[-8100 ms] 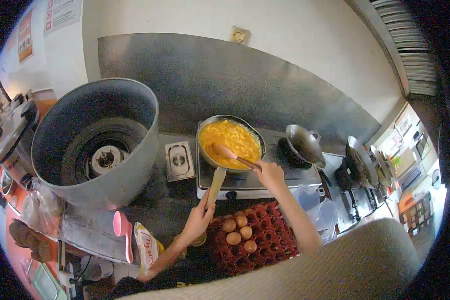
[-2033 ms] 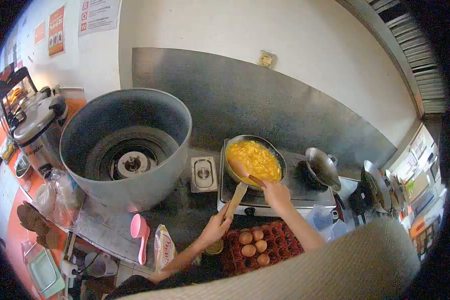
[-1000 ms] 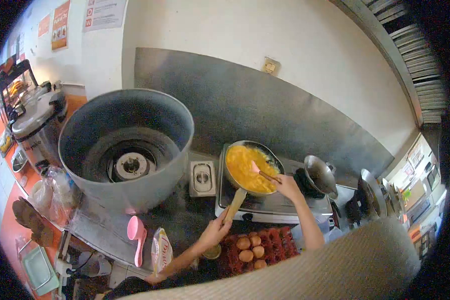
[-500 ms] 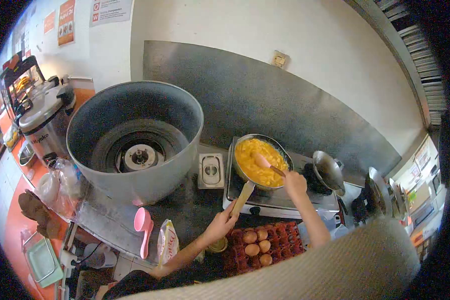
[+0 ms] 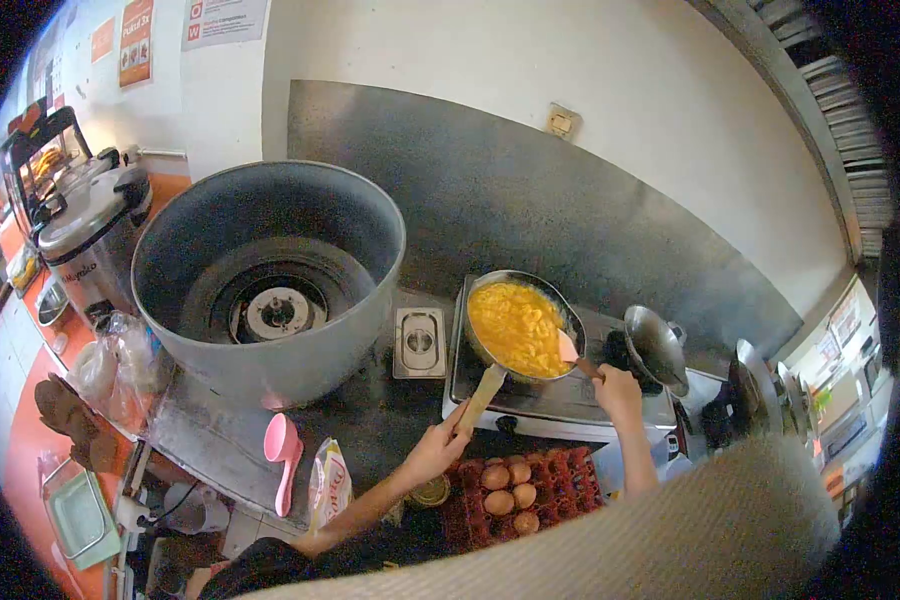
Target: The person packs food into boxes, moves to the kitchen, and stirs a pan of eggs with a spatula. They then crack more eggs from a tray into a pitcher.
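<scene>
A frying pan [image 5: 478, 345] full of yellow scrambled egg [image 5: 515, 325] sits on a gas stove [image 5: 560, 395]. My left hand [image 5: 432, 455] grips the pan's pale wooden handle [image 5: 481, 394] at its near end. My right hand [image 5: 618, 390] holds a spatula [image 5: 570, 350] with a pink blade; the blade rests at the pan's right rim, beside the egg.
A big metal drum [image 5: 270, 280] stands left of the stove, a small steel tray [image 5: 419, 342] between them. A red egg carton [image 5: 560, 490] with several brown eggs lies below the stove. Woks [image 5: 653, 345] sit at right; a pink scoop [image 5: 285, 455] and rice cooker [image 5: 80, 240] at left.
My right hand has drawn the spatula from the middle of the egg out to the pan's right rim. My left hand keeps its grip on the handle.
</scene>
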Demonstrator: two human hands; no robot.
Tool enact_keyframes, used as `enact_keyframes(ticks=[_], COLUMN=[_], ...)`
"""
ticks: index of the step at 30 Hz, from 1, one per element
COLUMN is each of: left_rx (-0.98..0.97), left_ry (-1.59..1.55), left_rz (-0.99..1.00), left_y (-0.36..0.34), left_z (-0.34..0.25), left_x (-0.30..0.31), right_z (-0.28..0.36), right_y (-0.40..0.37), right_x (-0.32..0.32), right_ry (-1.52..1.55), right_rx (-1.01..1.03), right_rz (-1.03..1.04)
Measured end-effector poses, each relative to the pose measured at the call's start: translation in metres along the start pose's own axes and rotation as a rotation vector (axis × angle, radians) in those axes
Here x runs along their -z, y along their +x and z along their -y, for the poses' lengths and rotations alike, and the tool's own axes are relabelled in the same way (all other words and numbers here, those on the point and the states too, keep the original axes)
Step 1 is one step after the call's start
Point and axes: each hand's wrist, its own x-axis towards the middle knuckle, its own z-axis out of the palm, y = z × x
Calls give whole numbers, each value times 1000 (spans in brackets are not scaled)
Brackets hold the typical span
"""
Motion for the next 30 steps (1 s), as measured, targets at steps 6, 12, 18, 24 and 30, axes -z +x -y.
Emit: enact_keyframes(ticks=[6,12,18,24,30], left_rx=[44,14,42,-18,33], left_ry=[-21,-40,50,-5,-2], left_rz=[12,-4,-16,-22,-26], left_y=[-2,-2,-3,-2,0], left_z=[-10,-6,-14,-4,1], left_x=[1,-1,1,-2,-2], right_z=[33,68,94,66,45], right_y=[-15,-11,-15,7,17], right_x=[-4,15,-16,-34,-4], right_ry=[239,312,110,-25,-118], right_rx=[-14,54,165,192,59], right_rz=[114,75,40,-24,-46])
